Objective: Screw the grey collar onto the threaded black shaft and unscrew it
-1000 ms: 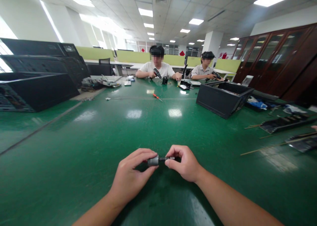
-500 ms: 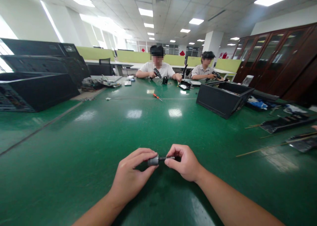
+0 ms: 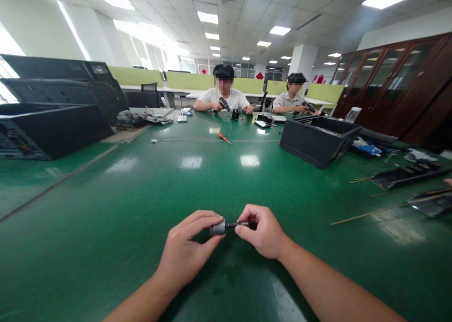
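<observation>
Both my hands are over the near part of the green tabletop, with one small part between them. My left hand pinches its grey metal cylinder between thumb and fingers. From the cylinder's right end runs a thin dark shaft with a shinier metal section. My right hand grips this shaft's far end with closed thumb and fingertips, which partly hide it. The part lies roughly level, pointing left to right. Its exact kind I cannot make out.
An orange-handled screwdriver lies mid-table. Dark computer cases stand left, another open case right. Thin brass-coloured rods lie at right. Across the table, two people hold power drills; a small black part stands before one.
My hands and the part barely differ. Across the table, one person's hand has drawn back from the black item beside it toward the body. A thin rod at right has shifted slightly left.
</observation>
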`<state>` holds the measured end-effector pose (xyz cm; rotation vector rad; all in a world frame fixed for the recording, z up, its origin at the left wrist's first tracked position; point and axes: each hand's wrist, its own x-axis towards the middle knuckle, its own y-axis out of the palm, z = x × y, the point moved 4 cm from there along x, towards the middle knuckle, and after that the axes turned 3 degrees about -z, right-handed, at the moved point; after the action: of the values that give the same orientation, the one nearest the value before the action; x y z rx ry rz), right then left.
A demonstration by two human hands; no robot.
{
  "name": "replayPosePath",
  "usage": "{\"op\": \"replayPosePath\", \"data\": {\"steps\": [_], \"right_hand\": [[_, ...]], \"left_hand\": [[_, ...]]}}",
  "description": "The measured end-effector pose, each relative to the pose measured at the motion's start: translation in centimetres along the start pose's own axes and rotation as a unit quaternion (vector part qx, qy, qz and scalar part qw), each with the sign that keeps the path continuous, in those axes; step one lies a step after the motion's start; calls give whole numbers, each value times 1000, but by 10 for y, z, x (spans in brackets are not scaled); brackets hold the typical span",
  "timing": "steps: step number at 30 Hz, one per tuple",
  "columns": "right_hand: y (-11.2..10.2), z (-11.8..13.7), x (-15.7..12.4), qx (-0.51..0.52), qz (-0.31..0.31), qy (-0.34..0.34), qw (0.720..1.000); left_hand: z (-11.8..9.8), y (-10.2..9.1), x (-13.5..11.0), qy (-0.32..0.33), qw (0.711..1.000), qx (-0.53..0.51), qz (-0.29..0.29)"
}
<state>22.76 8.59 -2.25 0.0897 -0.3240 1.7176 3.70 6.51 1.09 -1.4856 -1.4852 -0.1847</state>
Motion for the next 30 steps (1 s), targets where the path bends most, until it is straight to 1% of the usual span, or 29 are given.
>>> {"op": "replayPosePath", "data": {"steps": [21, 30], "right_hand": [[-2, 0, 1, -3, -15, 3, 1000], [-3, -1, 2, 1, -14, 2, 1000]], "left_hand": [[1, -2, 1, -11, 1000, 5, -13], [1, -4, 2, -13, 1000, 11, -8]]}}
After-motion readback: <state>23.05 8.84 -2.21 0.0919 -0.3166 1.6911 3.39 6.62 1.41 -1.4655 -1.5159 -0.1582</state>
